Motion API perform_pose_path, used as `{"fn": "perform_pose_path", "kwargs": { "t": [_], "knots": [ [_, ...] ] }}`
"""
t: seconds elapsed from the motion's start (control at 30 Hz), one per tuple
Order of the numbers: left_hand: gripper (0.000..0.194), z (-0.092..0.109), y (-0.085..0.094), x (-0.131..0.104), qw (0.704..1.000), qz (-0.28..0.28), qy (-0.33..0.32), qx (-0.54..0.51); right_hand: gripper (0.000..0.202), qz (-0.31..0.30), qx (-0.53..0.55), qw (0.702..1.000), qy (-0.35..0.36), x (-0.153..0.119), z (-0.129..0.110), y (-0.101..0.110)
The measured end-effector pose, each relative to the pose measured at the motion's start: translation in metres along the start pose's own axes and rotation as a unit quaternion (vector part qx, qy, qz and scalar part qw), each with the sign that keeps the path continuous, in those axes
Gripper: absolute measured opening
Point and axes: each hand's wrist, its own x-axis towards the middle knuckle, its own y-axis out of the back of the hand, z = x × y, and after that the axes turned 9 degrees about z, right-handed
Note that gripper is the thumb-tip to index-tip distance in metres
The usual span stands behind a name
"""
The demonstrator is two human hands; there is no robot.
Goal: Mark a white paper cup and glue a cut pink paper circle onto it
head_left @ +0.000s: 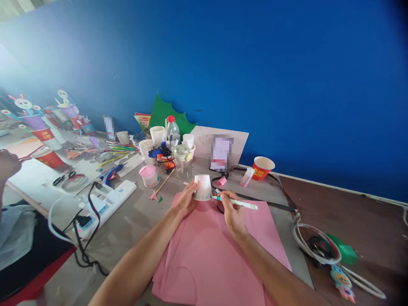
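Observation:
A white paper cup (203, 186) with a small pink drawing and teal marks along its lower edge is held by my left hand (188, 197), fingers wrapped at its left side. My right hand (233, 213) grips a white marker (246, 205) whose teal tip end points left, at the cup's lower right edge. Whether the tip touches the cup is too small to tell. Both hands are above a stack of pink sheets (216, 259). Left of the cup are a white tub with pink on top (148, 176) and a wooden stick with a pink triangle (153, 195).
A glass jar (183, 163), a bottle (172, 131) and a red cup (262, 169) stand behind. To the left are a power strip (106, 209), a blue glue gun (111, 172) and scissors (65, 177). Coiled cable (299, 238) lies right. Another person's hand (9, 161) shows far left.

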Motion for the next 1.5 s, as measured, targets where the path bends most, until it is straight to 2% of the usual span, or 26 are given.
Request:
{"fn": "perform_pose_path", "kwargs": {
  "t": [0.33, 0.57, 0.93, 1.2, 1.37, 1.5],
  "knots": [
    [0.045, 0.001, -0.001, -0.001, 1.000, 0.001, 0.004, -0.004, 0.020, -0.011, -0.015, 1.000, -0.021, 0.002, 0.002, 0.001],
    [0.040, 0.000, -0.001, 0.000, 1.000, 0.002, 0.005, -0.002, 0.022, -0.004, 0.035, 0.999, -0.036, 0.002, 0.006, 0.003],
    [0.042, 0.001, -0.002, -0.001, 1.000, 0.002, 0.008, -0.003, 0.027, -0.019, 0.032, 0.999, -0.019, 0.000, 0.007, 0.002],
    [0.042, 0.000, -0.001, 0.000, 1.000, -0.001, 0.001, -0.004, 0.025, -0.004, -0.002, 1.000, -0.005, 0.000, 0.002, 0.001],
    [0.042, 0.000, -0.001, -0.001, 1.000, 0.004, 0.008, -0.009, 0.018, -0.004, 0.019, 0.999, -0.031, 0.003, 0.007, 0.004],
    [0.041, 0.002, -0.003, -0.003, 1.000, 0.017, 0.014, -0.011, 0.020, 0.003, 0.041, 0.998, -0.044, 0.005, 0.011, 0.004]
  ]
}}
